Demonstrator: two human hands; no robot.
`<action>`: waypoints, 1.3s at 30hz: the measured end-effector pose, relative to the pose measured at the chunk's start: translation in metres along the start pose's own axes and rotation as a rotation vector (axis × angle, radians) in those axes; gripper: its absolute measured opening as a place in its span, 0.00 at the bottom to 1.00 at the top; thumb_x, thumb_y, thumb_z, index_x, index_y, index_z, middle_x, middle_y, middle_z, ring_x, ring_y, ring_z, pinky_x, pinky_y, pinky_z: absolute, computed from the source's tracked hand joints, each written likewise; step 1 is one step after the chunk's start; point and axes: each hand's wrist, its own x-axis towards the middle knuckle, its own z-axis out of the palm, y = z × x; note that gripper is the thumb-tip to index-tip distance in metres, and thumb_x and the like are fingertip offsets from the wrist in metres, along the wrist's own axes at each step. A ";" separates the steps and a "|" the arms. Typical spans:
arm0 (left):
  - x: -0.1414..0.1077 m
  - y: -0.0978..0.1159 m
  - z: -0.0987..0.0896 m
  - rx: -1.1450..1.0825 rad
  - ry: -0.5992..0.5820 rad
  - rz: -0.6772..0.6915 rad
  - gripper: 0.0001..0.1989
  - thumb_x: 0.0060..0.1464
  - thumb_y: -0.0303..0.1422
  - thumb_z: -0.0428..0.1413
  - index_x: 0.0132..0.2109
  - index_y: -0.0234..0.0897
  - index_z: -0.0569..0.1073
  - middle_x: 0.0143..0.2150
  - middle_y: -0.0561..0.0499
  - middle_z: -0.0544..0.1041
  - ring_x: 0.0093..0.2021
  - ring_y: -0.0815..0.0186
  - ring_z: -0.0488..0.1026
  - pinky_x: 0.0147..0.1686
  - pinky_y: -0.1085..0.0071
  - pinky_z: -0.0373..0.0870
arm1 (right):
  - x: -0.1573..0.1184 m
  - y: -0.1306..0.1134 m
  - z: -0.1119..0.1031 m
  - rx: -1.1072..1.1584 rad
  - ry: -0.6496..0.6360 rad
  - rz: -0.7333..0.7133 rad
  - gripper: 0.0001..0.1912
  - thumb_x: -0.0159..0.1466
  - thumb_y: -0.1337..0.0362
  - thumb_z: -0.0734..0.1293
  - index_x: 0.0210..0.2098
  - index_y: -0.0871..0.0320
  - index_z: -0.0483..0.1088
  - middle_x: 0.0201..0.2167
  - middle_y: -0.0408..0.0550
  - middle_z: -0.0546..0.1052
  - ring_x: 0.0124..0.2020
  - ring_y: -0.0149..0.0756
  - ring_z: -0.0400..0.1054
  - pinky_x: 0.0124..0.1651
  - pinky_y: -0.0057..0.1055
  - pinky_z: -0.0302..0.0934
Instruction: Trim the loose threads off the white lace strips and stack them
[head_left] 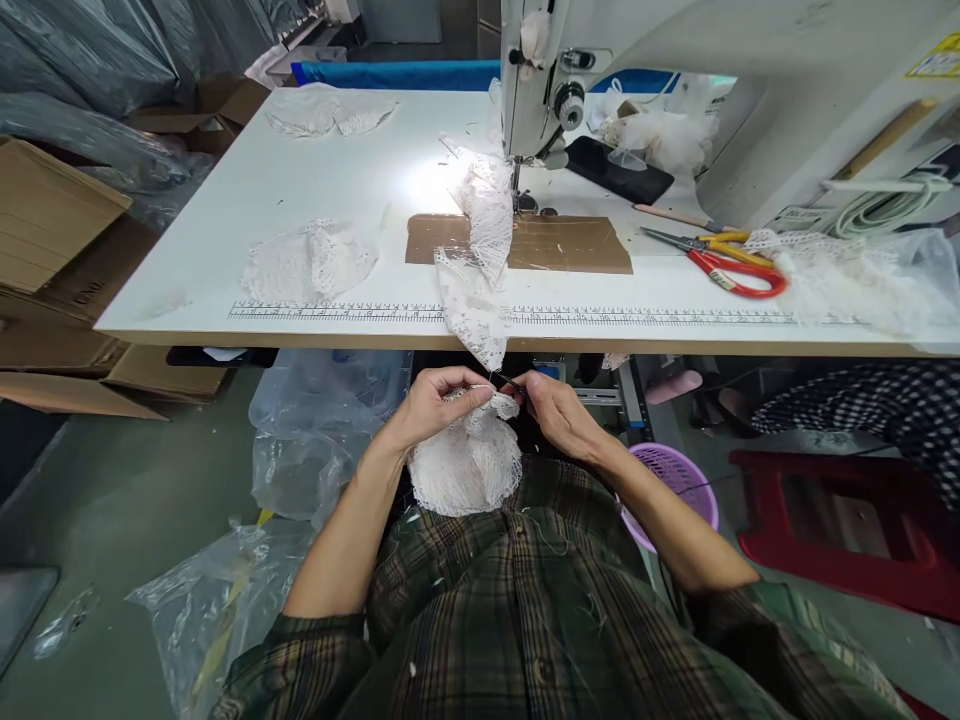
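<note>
My left hand [450, 405] pinches the gathered edge of a white lace piece [466, 468], which hangs down over my lap. My right hand [561, 412] is closed round what look like small dark thread snips [510, 382], their tip at the lace edge beside my left fingertips. Most of the snips is hidden in the fingers. Just above, a white lace strip [480, 290] runs from under the needle of the sewing machine [517, 170] and droops over the table's front edge. Its lower end comes close to both hands, seemingly joined to the held piece by thread.
More white lace pieces [311, 262] lie at the table's left. Scissors with red handles [739, 275] and a lace heap [862, 275] are at the right. A dark phone-like slab [619, 170] rests behind the needle. Below stand a purple basket [675, 485] and a red stool [847, 520].
</note>
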 end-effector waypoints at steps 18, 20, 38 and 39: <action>-0.010 0.009 -0.004 -0.112 -0.004 -0.042 0.12 0.49 0.39 0.64 0.29 0.33 0.76 0.25 0.53 0.72 0.25 0.72 0.63 0.24 0.76 0.59 | 0.015 -0.013 0.003 -0.143 -0.083 -0.160 0.22 0.73 0.52 0.52 0.30 0.57 0.67 0.27 0.44 0.69 0.28 0.31 0.60 0.33 0.29 0.51; -0.009 0.009 -0.004 -0.115 -0.015 -0.037 0.13 0.49 0.39 0.65 0.28 0.32 0.75 0.24 0.54 0.71 0.25 0.73 0.62 0.23 0.76 0.58 | 0.017 -0.015 0.006 -0.186 -0.075 -0.170 0.22 0.72 0.53 0.53 0.28 0.57 0.65 0.26 0.44 0.68 0.27 0.30 0.58 0.32 0.29 0.50; -0.022 0.030 0.005 -0.163 -0.144 -0.043 0.14 0.50 0.41 0.64 0.31 0.33 0.78 0.27 0.50 0.74 0.25 0.71 0.65 0.26 0.74 0.62 | 0.018 -0.045 -0.083 -0.585 0.480 -0.362 0.16 0.65 0.55 0.68 0.49 0.55 0.74 0.50 0.57 0.71 0.55 0.51 0.62 0.53 0.54 0.58; -0.026 0.032 0.006 -0.184 -0.159 -0.024 0.15 0.50 0.42 0.64 0.31 0.33 0.78 0.28 0.50 0.74 0.26 0.71 0.66 0.27 0.73 0.63 | 0.010 -0.047 -0.070 -0.433 0.382 -0.382 0.17 0.64 0.55 0.69 0.50 0.54 0.73 0.50 0.55 0.71 0.54 0.49 0.64 0.53 0.51 0.60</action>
